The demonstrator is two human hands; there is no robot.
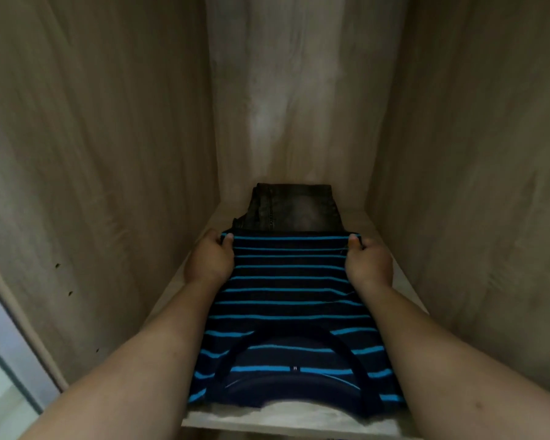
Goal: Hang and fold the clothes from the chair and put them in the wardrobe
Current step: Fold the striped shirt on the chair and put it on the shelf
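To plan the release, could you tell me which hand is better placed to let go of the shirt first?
Neither clearly. The left hand and right hand each grip a far corner of the shirt symmetrically, just before the jeans on the shelf.

Folded navy shirt (291, 300) with blue stripes, flat on wardrobe shelf (185, 274), collar at front edge, folded dark jeans (291, 208) at back edge

Both bare forearms reached forward, left hand (209, 257) and right hand (366, 260) level, well apart, fingers curled, thumbs on top, pinching cloth
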